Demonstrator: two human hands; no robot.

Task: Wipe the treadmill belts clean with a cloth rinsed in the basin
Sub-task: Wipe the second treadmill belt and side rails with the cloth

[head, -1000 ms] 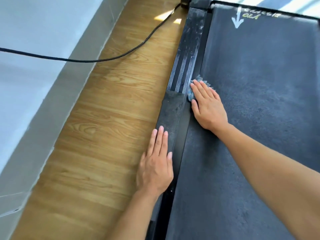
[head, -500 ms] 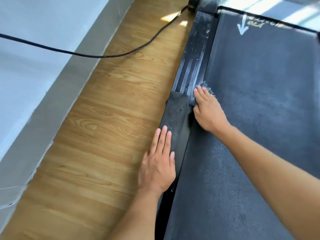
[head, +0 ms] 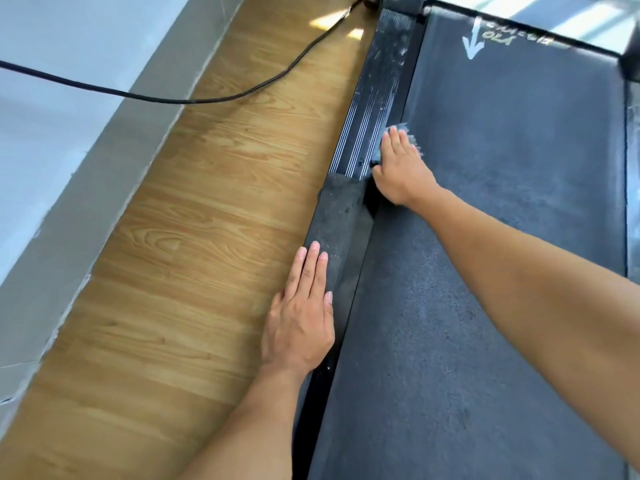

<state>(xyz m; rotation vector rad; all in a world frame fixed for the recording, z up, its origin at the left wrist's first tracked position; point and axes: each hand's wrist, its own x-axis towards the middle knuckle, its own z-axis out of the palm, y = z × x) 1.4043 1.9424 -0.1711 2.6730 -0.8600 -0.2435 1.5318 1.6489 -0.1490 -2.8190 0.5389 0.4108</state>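
Note:
The dark, dusty treadmill belt [head: 502,237] fills the right side of the view, with a white arrow printed near its far end. My right hand [head: 401,168] lies flat with straight fingers on a small grey-blue cloth [head: 410,135], pressing it onto the belt's left edge beside the ribbed side rail [head: 370,133]. Only the cloth's fringe shows past my fingertips. My left hand [head: 301,317] rests flat, fingers together, on the dark side rail cover [head: 339,216] nearer to me. No basin is in view.
Wood-pattern floor [head: 194,254] runs along the treadmill's left side. A black power cable [head: 173,98] crosses the floor and the grey skirting [head: 104,188] below the white wall. The treadmill's right rail [head: 632,168] shows at the far right edge.
My right hand has slid the cloth farther away along the belt's left edge. My left hand has stayed on the side rail.

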